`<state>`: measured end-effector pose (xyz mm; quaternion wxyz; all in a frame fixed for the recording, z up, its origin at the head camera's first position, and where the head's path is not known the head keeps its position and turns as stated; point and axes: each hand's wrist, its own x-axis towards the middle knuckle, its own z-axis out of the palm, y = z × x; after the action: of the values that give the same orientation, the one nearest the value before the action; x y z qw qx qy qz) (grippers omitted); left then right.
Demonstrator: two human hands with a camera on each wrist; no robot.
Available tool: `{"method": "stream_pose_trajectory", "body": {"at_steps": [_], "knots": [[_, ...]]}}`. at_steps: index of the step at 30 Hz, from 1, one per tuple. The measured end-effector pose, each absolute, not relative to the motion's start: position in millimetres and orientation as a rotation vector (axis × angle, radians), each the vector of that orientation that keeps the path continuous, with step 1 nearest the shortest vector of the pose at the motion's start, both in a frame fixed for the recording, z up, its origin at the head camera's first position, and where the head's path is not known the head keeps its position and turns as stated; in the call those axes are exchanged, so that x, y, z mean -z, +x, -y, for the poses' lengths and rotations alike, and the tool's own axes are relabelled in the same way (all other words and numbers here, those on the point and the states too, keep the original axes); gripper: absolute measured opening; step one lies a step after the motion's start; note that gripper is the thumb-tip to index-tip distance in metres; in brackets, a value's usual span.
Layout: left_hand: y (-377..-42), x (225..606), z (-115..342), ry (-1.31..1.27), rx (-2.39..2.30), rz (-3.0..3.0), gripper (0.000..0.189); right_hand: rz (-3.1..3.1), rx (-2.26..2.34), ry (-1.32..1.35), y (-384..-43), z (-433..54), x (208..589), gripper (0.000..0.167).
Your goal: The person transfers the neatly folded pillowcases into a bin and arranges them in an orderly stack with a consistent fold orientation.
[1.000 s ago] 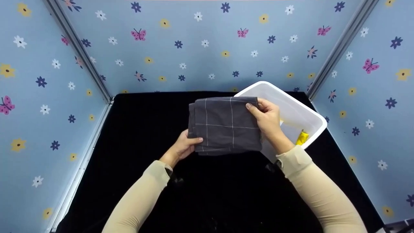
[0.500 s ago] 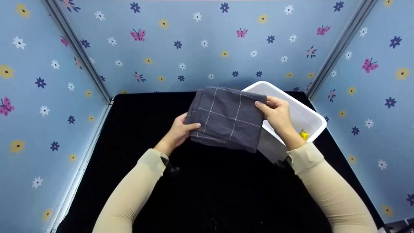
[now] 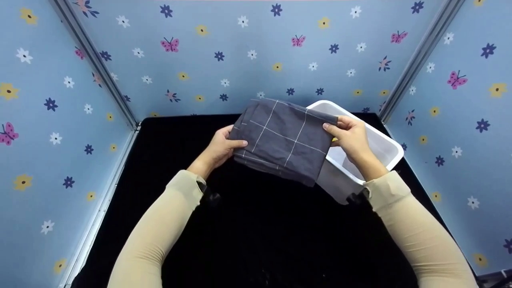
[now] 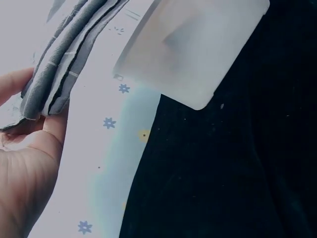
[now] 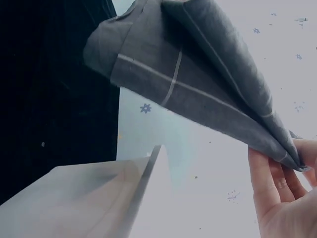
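A folded dark grey cloth (image 3: 284, 140) with thin white check lines is held up in the air between both hands. My left hand (image 3: 218, 148) pinches its left edge, thumb on top and fingers beneath. At the upper right corner my right hand (image 3: 352, 138) grips it between thumb and fingers. In the left wrist view several stacked layers of the cloth (image 4: 74, 54) show at the fold. The right wrist view shows the cloth (image 5: 188, 79) sagging away from the fingers. What the cloth is for cannot be told.
A white plastic bin (image 3: 384, 142) stands at the back right, partly behind the cloth and right hand. A small bit of yellow (image 3: 335, 139) shows beside the right hand. Black fabric (image 3: 256, 232) covers the table; flowered blue panels (image 3: 240, 52) stand around it.
Both hands have raised the cloth toward the back wall and slightly right, tilting it so its right side dips. The hands have moved a little farther apart. The grip stays on the same edges.
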<state>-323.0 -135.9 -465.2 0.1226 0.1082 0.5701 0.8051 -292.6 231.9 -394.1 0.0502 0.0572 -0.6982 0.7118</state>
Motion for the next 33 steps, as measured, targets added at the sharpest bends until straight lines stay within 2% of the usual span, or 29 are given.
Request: {"method": "stream_pose_trajectory", "body": {"at_steps": [11, 18, 33], "knots": [[-331, 441, 123, 0.279, -2.336, -1.781, 0.048, 2.09, -2.157, 0.142, -296, -243, 387, 0.013], [-335, 428, 111, 0.235, -2.322, -1.786, 0.055, 2.078, -2.144, 0.122, -300, -253, 381, 0.011], [-348, 412, 83, 0.262, -2.342, -1.827, 0.056, 2.071, -2.144, 0.05, -307, -276, 374, 0.017]]}}
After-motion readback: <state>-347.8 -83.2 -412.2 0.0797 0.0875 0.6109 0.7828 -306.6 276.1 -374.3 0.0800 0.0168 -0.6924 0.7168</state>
